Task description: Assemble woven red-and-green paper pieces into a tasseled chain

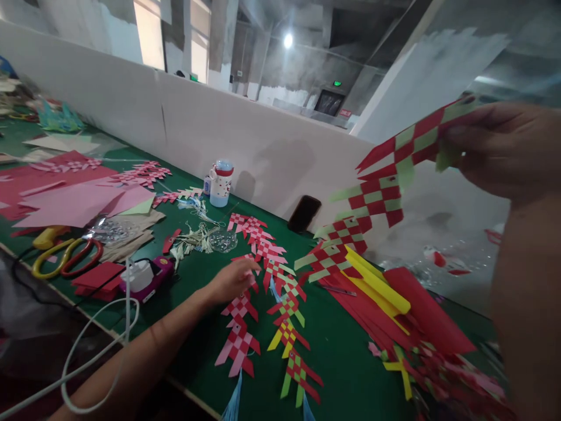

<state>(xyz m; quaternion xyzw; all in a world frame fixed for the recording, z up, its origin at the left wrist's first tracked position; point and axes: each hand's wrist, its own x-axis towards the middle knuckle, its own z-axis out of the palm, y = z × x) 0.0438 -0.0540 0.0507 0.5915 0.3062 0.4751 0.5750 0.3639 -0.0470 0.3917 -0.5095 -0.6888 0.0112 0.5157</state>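
My right hand [508,146] is raised at the right, its fingers pinching the top of a string of woven red and light-green paper fish [377,196]. The string slants down to the left in the air, in front of the partition. Low over the table, my left hand [234,279] has its fingers closed on a string of pink and red woven paper fish [239,339], which ends in a blue tassel [234,397]. Just right of it lies a longer fish string [287,304] in pink, red, green and yellow. My fingertips partly hide the pink fish.
A cup [221,184] and a phone [304,213] stand by the white partition [131,111]. Scissors [65,257], a purple power strip [160,275], and pink paper sheets [79,202] lie left. Red paper [433,310], a yellow roll [381,286] and scraps [464,374] lie right.
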